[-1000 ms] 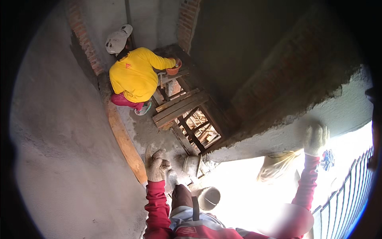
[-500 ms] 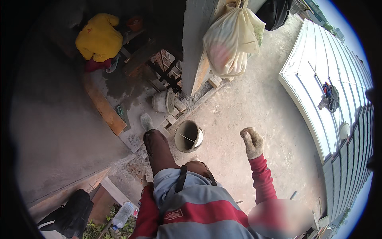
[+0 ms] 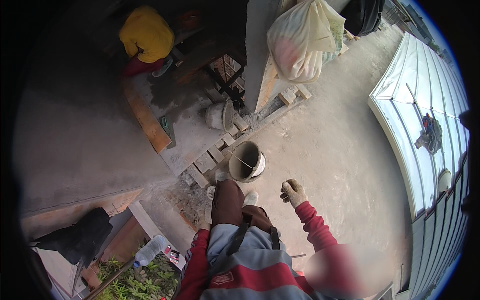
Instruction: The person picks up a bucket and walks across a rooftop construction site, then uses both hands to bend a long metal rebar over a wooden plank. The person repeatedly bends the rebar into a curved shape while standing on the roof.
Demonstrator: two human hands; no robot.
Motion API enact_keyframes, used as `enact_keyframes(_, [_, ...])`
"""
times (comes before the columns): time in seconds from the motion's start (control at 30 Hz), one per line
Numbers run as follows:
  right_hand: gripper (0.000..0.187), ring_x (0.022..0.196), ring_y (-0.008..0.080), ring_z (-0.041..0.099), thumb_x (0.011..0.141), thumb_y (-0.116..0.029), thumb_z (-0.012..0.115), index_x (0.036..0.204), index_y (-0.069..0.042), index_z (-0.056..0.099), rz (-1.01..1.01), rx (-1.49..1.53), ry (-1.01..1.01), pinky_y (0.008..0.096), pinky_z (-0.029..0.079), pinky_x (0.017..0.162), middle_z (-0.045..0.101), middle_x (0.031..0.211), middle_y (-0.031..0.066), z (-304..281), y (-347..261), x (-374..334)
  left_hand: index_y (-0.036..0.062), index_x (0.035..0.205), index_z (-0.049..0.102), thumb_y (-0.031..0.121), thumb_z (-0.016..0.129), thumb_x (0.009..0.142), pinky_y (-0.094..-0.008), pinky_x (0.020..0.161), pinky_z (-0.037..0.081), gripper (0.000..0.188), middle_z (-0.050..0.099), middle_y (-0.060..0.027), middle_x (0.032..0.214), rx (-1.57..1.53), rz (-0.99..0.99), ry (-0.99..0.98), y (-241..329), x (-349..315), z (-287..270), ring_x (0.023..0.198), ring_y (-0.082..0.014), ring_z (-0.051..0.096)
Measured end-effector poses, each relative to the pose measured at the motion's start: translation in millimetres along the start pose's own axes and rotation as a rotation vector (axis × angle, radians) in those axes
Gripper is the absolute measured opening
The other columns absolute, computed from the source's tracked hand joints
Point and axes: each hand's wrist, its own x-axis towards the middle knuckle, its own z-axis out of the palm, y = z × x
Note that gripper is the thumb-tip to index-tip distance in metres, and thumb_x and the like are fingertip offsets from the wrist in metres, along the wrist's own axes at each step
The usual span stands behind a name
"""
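My right hand (image 3: 294,193), in a pale, dirty knit glove, hangs in the air right of my legs. Its fingers are curled in, and nothing shows in them. Down beside my left thigh is my left hand (image 3: 204,221), small and partly hidden by my clothing, so its fingers cannot be made out. In front of my feet stands a mortar bucket (image 3: 259,168) with a dirty inside and a thin wire handle; neither hand touches it. A second grey bucket (image 3: 216,116) sits farther off on the raised slab.
A crouching person in a yellow top (image 3: 147,34) is at the far left. Wood blocks (image 3: 205,162) line the slab's edge. A cream cloth bag (image 3: 295,50) hangs by the wall corner. Metal roofing (image 3: 405,115) lies right. A plastic bottle (image 3: 150,251) is near plants lower left.
I have stepped forward; both feet now stand near the bucket. My right hand has swung left and nearer to my body. The crouching person and the buckets appear farther right in the view.
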Motion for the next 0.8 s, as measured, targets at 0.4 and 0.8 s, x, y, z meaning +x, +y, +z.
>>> enact_keyframes(0.4, [0.040,0.068,0.0186,0.059,0.090,-0.038,0.058,0.093,0.001,0.059,-0.069,-0.489,-0.174,0.0341,0.048,0.065,0.061,0.073,0.0086,24.1,-24.3,82.3,0.0173,0.137,0.040,0.045,0.061,0.081,-0.0465,0.089,0.046,0.066,0.054,-0.0268,0.119,-0.032,-0.096,-0.006,-19.2,58.2,51.2,0.106,-0.0447,0.056])
enact_keyframes(0.8, [0.064,0.098,0.0412,0.061,0.080,-0.053,0.061,0.116,-0.001,0.052,0.148,-0.992,-0.184,0.0446,0.049,0.083,0.065,0.102,0.0231,158.8,2.9,275.2,0.0070,0.133,0.040,0.001,0.064,0.074,-0.0374,0.090,0.047,0.065,0.054,-0.0165,0.122,-0.276,0.121,-0.035,85.0,206.8,7.9,0.107,-0.0293,0.057])
